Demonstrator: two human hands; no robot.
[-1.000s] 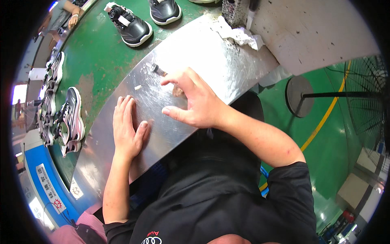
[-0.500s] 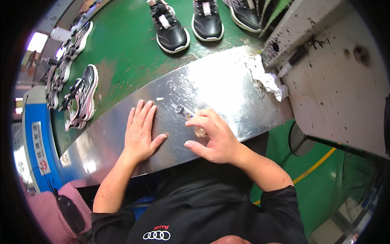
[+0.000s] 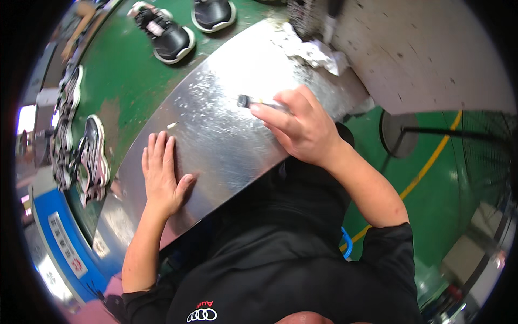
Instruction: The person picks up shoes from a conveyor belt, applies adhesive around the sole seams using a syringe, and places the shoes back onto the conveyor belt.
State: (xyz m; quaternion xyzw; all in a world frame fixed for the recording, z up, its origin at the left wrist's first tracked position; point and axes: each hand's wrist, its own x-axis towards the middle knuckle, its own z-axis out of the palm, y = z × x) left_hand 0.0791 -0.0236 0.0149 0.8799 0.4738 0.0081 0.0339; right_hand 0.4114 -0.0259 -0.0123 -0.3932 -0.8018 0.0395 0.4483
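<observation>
Fingers (image 3: pixel 280 116) of right hand pinch small tool (image 3: pixel 245 101); left hand (image 3: pixel 162 175) flat on steel bench (image 3: pixel 226 81).

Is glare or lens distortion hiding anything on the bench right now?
Head view: glare streaks the steel bench, yet the right hand and its small dark-tipped tool read clearly; the left hand lies flat; fisheye bends the bench edge, and the shoes near the rim are stretched.

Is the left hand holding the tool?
No, the left hand lies flat and empty on the metal table; the right hand grips the tool.
</observation>
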